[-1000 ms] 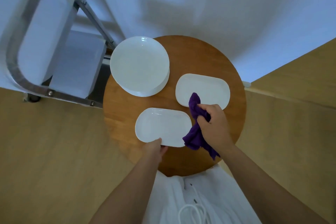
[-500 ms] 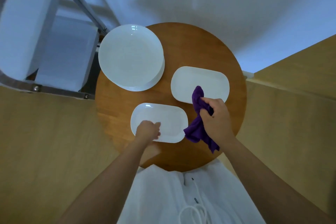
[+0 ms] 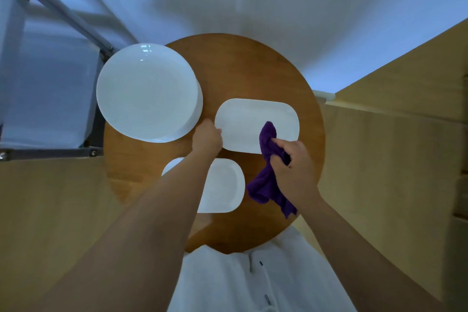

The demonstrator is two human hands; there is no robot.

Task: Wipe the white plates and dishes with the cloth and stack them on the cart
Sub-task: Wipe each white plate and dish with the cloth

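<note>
On a round wooden table (image 3: pixel 255 66) lie a stack of round white plates (image 3: pixel 147 91) at the left, a far oblong white dish (image 3: pixel 250 121) at the right and a near oblong white dish (image 3: pixel 222 185), partly hidden under my left forearm. My left hand (image 3: pixel 206 138) touches the left edge of the far dish; whether the fingers grip it is hidden. My right hand (image 3: pixel 291 167) is shut on a purple cloth (image 3: pixel 267 177), whose upper tip rests on the far dish.
A metal-framed cart (image 3: pixel 50 99) with pale shelves stands left of the table, close to the plate stack. Wooden floor surrounds the table. A white wall rises behind. My white clothing shows at the bottom.
My left hand left the near dish and reached forward to the left edge of the far dish. My right hand with the cloth stayed over the far dish. The view shifted.
</note>
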